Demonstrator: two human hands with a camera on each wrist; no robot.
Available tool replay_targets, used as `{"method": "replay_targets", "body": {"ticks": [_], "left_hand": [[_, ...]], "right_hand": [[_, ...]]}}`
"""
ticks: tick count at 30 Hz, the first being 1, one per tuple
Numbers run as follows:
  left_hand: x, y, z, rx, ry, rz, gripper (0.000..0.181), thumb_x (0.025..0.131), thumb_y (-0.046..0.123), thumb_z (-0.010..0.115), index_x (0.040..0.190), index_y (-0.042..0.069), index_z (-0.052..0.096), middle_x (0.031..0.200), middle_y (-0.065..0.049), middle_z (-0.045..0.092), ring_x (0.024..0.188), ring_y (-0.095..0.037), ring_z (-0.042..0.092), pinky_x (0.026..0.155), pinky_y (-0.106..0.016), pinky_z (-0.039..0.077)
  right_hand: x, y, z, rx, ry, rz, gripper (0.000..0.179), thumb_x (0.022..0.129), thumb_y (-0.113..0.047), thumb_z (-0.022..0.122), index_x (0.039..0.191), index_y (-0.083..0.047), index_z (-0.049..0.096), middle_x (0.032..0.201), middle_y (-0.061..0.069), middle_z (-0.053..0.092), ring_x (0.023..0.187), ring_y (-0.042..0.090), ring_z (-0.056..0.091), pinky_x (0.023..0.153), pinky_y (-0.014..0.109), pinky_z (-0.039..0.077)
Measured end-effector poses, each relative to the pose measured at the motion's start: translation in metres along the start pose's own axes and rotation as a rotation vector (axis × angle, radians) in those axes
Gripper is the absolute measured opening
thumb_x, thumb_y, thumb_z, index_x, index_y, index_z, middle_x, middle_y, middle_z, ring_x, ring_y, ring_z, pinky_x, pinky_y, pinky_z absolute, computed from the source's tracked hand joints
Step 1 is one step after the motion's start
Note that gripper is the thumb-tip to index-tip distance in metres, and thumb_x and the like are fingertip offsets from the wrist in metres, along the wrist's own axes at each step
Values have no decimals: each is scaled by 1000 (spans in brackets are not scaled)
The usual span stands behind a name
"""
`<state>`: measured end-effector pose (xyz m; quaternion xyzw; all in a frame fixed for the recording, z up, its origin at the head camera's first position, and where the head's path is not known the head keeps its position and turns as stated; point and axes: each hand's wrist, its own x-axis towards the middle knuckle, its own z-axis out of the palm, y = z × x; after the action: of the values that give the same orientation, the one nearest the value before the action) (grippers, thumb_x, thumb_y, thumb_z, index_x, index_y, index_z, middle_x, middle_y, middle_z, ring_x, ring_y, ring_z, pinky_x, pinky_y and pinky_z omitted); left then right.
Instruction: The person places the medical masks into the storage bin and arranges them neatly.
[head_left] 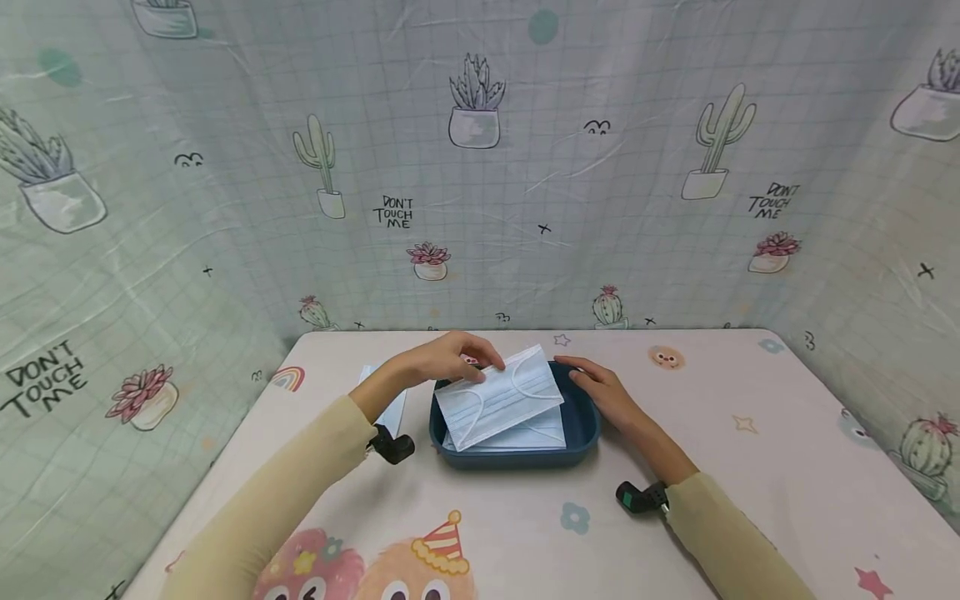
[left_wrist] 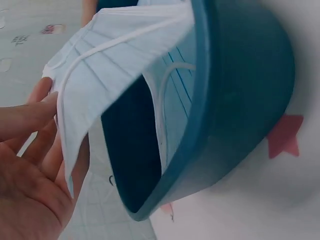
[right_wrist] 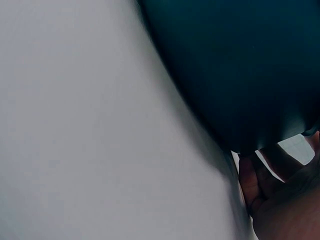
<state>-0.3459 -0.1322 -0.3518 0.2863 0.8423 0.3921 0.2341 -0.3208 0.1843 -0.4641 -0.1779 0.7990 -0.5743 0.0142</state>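
My left hand [head_left: 450, 357] pinches the far edge of a light blue face mask [head_left: 502, 397] between thumb and fingers. The mask is raised at a tilt over a dark blue oval tub [head_left: 510, 460], its white ear loops showing. Beneath it, another mask [head_left: 551, 429] lies inside the tub, partly covered. In the left wrist view the held mask [left_wrist: 115, 55] slants from the fingers across the tub's rim [left_wrist: 202, 90]. My right hand [head_left: 609, 395] holds the tub at its far right rim; in the right wrist view its fingers [right_wrist: 250, 180] are partly hidden behind the tub wall [right_wrist: 240, 75].
Another light blue piece, mask-like [head_left: 393, 414], lies on the table left of the tub, partly hidden by the left forearm. A pale printed cloth covers the table [head_left: 675, 533]. Patterned curtains [head_left: 525, 183] rise behind and at both sides.
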Motion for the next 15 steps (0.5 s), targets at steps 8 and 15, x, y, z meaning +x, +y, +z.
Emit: {"method": "replay_targets", "body": {"ticks": [8, 15], "left_hand": [[24, 12, 1, 83, -173, 66, 29, 94, -3, 65, 117, 11, 75, 121, -2, 72, 106, -13, 62, 102, -31, 48], [35, 19, 7, 59, -291, 31, 32, 91, -11, 62, 118, 2, 73, 112, -5, 72, 95, -13, 59, 87, -23, 48]], "right_hand": [[1, -2, 0, 22, 6, 23, 42, 110, -18, 47, 150, -6, 53, 158, 18, 49, 155, 37, 32, 128, 59, 21], [2, -1, 2, 28, 1, 20, 41, 110, -18, 46, 149, -6, 53, 158, 18, 49, 155, 37, 33, 128, 60, 21]]}}
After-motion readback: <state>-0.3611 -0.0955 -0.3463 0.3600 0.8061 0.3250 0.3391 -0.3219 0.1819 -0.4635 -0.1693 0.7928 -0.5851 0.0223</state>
